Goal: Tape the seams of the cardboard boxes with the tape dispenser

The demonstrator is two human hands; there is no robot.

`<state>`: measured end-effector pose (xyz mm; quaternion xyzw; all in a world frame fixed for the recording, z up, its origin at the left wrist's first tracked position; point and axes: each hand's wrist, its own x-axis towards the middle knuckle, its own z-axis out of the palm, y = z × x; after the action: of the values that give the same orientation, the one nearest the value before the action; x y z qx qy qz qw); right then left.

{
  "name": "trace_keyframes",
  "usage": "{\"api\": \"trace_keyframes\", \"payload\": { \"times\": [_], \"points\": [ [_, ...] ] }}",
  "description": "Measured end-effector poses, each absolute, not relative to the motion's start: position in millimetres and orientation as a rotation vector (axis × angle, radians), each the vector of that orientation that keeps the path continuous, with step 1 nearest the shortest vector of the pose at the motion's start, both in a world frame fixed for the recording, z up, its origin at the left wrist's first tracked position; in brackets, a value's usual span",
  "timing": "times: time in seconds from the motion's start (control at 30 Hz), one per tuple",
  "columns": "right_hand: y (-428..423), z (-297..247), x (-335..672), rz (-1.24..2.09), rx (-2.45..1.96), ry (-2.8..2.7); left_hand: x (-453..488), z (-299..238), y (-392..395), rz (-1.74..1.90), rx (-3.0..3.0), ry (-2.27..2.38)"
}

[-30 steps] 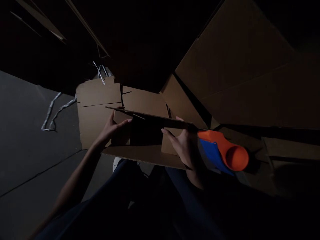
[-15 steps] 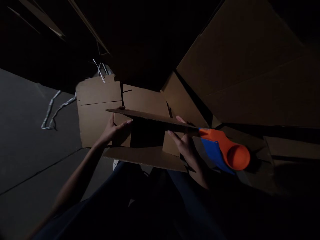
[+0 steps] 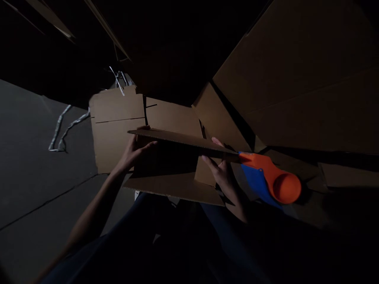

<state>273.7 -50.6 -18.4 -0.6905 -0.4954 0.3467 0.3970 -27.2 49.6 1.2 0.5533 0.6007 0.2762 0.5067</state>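
Observation:
In dim light I hold a brown cardboard box (image 3: 174, 185) in front of my lap. My left hand (image 3: 134, 152) grips its left side, thumb over the raised far flap (image 3: 180, 139). On the right side, my right hand (image 3: 220, 171) clasps the box with its fingers curled around the edge under that flap. An orange and blue tape dispenser (image 3: 268, 181) lies just right of my right hand, on flat cardboard.
Flattened cardboard sheets (image 3: 117, 122) lie on the grey floor beyond the box. Large cardboard panels (image 3: 296, 79) lean at the right and back. Crumpled white strapping (image 3: 63, 132) lies on the floor at the left. My dark trouser legs fill the bottom.
The far flap has tipped up a little and the box has shifted slightly right. Both hands keep their hold.

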Motion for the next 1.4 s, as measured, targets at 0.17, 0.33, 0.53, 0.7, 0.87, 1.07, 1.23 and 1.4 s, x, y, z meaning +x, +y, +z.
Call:
{"api": "trace_keyframes", "payload": {
  "times": [0.17, 0.33, 0.53, 0.7, 0.87, 1.07, 1.23, 1.4],
  "points": [
    [-51.2, -24.1, 274.6, 0.928, -1.724, -1.238, -25.1, 6.6, 51.4, 0.648, 1.421, 1.474],
    [-51.4, -19.9, 273.0, 0.982, -1.735, -1.172, -22.3, 8.3, 49.3, 0.683, 1.361, 1.471],
    [-49.3, -25.9, 276.3, 1.028, -1.676, -1.147, -23.0, 4.2, 49.1, 0.709, 1.405, 1.453],
    [-51.1, -30.5, 282.4, 1.078, -1.69, -1.151, -30.9, 3.8, 50.1, 0.596, 1.476, 1.46],
    [-53.6, -29.5, 282.0, 1.101, -1.67, -1.118, -41.8, 18.4, 44.4, 0.435, 1.735, 1.593],
    [-53.6, -35.1, 282.1, 1.058, -1.674, -1.099, -33.0, 75.1, 22.7, 0.38, 1.98, 1.577],
    [-53.5, -28.2, 281.0, 1.04, -1.683, -1.129, -25.5, 91.9, -0.4, 0.372, 2.219, 1.656],
    [-52.4, -22.1, 278.3, 1.051, -1.729, -1.155, -18.9, 96.8, -14.4, 0.491, 2.196, 1.741]
  ]
}}
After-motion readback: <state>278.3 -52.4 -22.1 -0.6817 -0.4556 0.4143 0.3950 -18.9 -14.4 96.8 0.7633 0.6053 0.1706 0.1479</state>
